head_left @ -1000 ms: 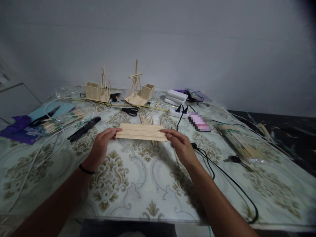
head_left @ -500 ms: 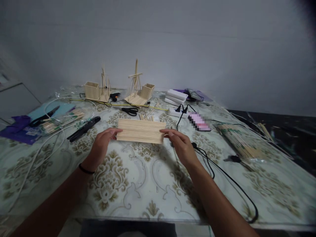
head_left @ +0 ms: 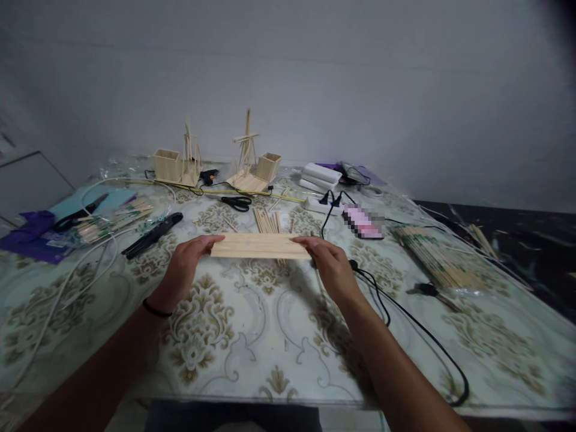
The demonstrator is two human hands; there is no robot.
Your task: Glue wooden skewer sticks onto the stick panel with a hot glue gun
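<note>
Flat rectangular panel of pale wooden sticks laid side by side — we've got it held out level-ish in front of us, over the cream tabletop w/ brown floral scrolls. Our left hand, black band on the wrist, pinches its left end btwn thumb & fingers; our right hand pinches the right end the same way.

Partly hidden behind & below the panel is a fanned bunch of loose pale wooden sticks. Beyond that we see black-handled scissors and, nr the wall, two pale stick-built models, each w/ an open-topped box: left one, right one.

Off past our right hand: white power strip w/ black plugs, pink-screened phone (pixelated), plastic-wrapped bundle of wooden sticks — plus keys w/ black fob just beside it.
</note>
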